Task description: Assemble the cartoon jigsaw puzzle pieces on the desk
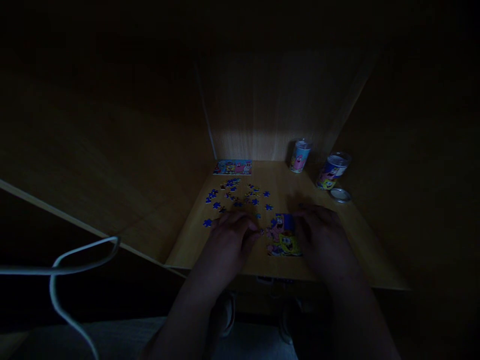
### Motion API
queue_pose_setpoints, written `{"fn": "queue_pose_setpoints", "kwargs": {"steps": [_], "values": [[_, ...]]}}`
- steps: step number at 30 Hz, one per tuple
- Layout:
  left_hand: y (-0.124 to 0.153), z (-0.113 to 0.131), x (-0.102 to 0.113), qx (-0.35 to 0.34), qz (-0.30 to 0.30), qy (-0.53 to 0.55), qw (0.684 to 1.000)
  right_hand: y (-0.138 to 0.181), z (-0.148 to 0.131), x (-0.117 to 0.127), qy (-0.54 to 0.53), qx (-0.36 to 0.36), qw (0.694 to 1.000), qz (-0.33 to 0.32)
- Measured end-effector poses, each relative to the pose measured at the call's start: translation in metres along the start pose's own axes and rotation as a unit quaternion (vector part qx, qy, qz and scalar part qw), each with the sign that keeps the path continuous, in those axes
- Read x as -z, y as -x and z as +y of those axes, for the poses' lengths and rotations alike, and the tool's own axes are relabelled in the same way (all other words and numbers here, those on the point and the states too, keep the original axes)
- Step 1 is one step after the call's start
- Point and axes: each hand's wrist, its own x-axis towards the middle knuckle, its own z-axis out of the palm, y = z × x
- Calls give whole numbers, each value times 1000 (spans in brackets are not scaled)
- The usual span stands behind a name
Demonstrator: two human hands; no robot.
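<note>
Dim light covers the scene. On the wooden shelf, a partly assembled jigsaw puzzle (287, 244) with yellow and pink cartoon figures on blue lies flat between my hands. My left hand (233, 239) is at its left side, thumb and forefinger closed on a small puzzle piece (261, 232) close to the puzzle's left edge. Fingers of my right hand (321, 231) stretch over the puzzle's right edge and seem to rest on it; that thumb is hard to make out. Loose blue puzzle pieces (255, 202) are scattered beyond my left hand.
A cartoon picture strip (232, 167) lies at the back left. Two printed cans (299, 157) (331, 172) stand at the back right, with a round metal lid (340, 195) near the closer one. Wooden walls enclose the shelf. A white cable (56, 290) hangs at the lower left.
</note>
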Motion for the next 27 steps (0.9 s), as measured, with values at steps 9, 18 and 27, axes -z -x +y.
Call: {"fn": "queue_pose_setpoints", "kwargs": {"steps": [9, 18, 27], "values": [[1, -2, 6, -2, -30, 49, 998, 0, 0, 1, -6, 1, 1000, -1], [3, -3, 8, 54, -12, 138, 989, -1, -5, 3, -5, -7, 1000, 3], [3, -5, 9, 68, -22, 140, 988, 0, -2, 1, 1, -7, 1000, 0]]}}
